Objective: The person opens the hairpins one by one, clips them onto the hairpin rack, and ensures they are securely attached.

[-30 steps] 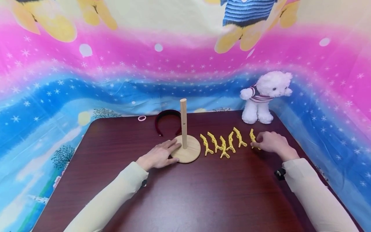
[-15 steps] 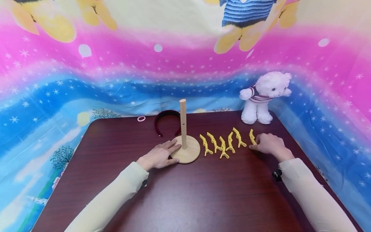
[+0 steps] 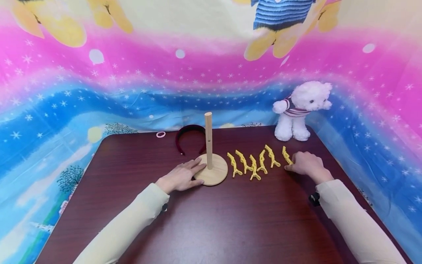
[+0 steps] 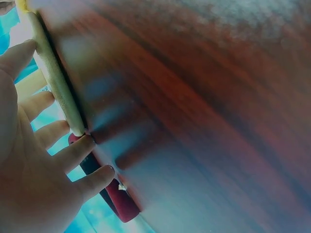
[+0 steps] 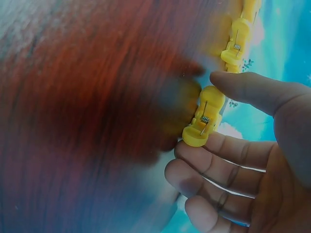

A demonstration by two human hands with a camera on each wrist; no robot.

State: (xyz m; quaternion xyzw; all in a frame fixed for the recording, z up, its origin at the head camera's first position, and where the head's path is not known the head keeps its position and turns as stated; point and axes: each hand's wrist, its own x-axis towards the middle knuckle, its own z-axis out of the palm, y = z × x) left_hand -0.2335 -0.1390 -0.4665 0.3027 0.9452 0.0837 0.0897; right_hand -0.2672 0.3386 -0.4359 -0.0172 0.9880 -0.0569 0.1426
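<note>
In the head view, my left hand lies with outstretched fingers on the round wooden base of a stand, whose post rises upright. The left wrist view shows those fingers spread along the base's edge. My right hand pinches a yellow alligator hair clip at its handle end, on the table. From the right wrist, the thumb is on one side of that clip and the curled fingers on the other. To its left lie several similar yellow clips.
A dark red headband lies behind the stand, partly hidden by the post. Left of it is a small pink ring. A white teddy bear stands at the back right corner of the dark wooden table. Patterned cloth surrounds the table.
The right hand has shifted slightly left, and the toothed end of its clip has turned a little leftward. The left hand has stayed on the base.
</note>
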